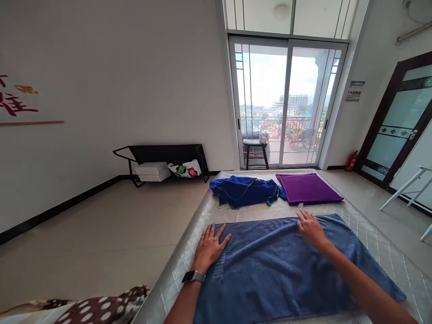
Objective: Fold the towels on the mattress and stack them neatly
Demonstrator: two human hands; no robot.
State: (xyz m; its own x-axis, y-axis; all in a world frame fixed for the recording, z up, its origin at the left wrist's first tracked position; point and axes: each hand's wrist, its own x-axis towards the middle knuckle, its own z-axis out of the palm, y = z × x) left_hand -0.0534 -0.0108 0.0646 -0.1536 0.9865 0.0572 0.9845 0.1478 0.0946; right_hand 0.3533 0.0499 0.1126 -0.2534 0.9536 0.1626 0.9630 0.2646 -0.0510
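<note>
A grey-blue towel (270, 265) lies spread on the pale quilted mattress (184, 256), with shallow creases across its middle. My left hand (209, 245) rests on the towel's far left corner, fingers spread and palm down. Close to its far edge, right of the middle, my right hand (311, 228) lies on the cloth with fingers stretched out. Beyond the towel sits a crumpled dark blue cloth (248, 191) with a light green edge. Beside it is a purple cloth (308, 188), folded into a flat square with a small white tag.
Brown polka-dot fabric (97, 310) shows at the lower left. Against the wall, a black rack (165, 155) holds white boxes (151, 172) and a printed bag (185, 169). Past the mattress are a glass sliding door (288, 103), a fire extinguisher (351, 161) and a white stool (405, 189).
</note>
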